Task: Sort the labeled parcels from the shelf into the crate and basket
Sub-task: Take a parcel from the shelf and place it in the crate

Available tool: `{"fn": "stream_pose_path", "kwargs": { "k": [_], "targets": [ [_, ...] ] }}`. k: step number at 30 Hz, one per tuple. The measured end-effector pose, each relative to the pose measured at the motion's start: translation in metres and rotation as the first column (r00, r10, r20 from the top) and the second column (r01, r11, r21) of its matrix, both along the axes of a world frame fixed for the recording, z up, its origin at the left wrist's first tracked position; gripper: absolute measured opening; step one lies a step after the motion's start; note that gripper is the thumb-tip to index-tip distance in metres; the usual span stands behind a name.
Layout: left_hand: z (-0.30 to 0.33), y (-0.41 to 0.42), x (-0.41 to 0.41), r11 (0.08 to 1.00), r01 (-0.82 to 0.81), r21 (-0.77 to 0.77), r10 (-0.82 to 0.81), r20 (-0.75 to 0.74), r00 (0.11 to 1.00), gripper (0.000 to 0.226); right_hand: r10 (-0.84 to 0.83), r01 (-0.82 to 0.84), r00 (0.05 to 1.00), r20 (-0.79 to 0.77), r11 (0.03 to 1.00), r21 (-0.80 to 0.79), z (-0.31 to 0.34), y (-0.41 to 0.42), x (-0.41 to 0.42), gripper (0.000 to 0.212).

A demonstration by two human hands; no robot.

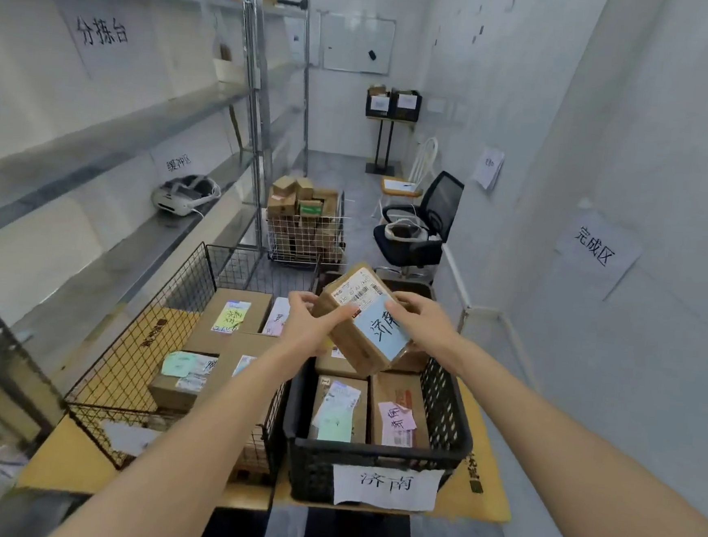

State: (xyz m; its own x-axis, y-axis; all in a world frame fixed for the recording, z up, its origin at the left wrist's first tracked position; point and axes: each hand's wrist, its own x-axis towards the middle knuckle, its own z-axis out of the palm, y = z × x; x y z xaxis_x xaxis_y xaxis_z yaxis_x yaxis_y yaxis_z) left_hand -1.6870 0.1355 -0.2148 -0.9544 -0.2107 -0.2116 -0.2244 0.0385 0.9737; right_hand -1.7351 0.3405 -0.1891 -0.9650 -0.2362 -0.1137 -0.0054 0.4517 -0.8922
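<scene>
**Parcel held over the black crate**

Held in both hands above the far end of the black plastic crate (375,456): a brown cardboard parcel (365,324), tilted, long axis running from upper left, away from the body, down to lower right. Top face turned toward the camera, carrying a white barcode label at the upper end and a pale blue note below it, handwritten "济南" partly covered by fingers. Left hand (312,322) curled round the parcel's left edge, thumb on top; right hand (418,322) gripping the right edge, fingers wrapped over the blue note.

Crate of perforated plastic, white paper sign on its near wall reading "济南"; inside, more cardboard boxes with pink, green and white slips. Beside it on the left, a black wire basket (134,344) holding boxes with yellow, pink and green notes. Both on flat cardboard sheets.

Grey metal shelf (114,122) along the left, paper signs reading "分拣台" and "缓冲区"; right wall sign "完成区"
</scene>
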Motion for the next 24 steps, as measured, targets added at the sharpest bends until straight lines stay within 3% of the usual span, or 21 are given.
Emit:
{"fn": "stream_pose_path", "kwargs": {
  "k": [2, 4, 7, 15, 24],
  "targets": [
    [-0.023, -0.001, -0.019, 0.999, 0.004, -0.052, -0.001, 0.066, 0.998, 0.085, -0.002, 0.001, 1.000, 0.014, 1.000, 0.014, -0.030, 0.002, -0.030, 0.048],
    [-0.045, 0.002, -0.036, 0.997, 0.022, -0.079, -0.012, 0.120, 0.993, 0.078, 0.002, -0.003, 0.999, 0.040, 1.000, 0.023, -0.060, 0.006, -0.056, 0.055],
    [-0.076, 0.008, -0.062, 0.986, 0.087, -0.140, -0.056, 0.209, 0.976, 0.062, 0.020, -0.023, 0.994, 0.111, 1.000, 0.018, -0.100, 0.010, -0.089, 0.050],
    [-0.157, 0.013, -0.100, 0.964, 0.136, -0.227, -0.034, 0.403, 0.914, 0.054, 0.132, -0.151, 0.959, 0.249, 0.987, 0.059, -0.198, 0.014, -0.138, 0.050],
    [-0.197, 0.008, -0.109, 0.963, 0.121, -0.242, 0.013, 0.488, 0.873, 0.069, 0.184, -0.211, 0.941, 0.284, 0.975, 0.067, -0.244, 0.008, -0.154, 0.047]
  ]
}}
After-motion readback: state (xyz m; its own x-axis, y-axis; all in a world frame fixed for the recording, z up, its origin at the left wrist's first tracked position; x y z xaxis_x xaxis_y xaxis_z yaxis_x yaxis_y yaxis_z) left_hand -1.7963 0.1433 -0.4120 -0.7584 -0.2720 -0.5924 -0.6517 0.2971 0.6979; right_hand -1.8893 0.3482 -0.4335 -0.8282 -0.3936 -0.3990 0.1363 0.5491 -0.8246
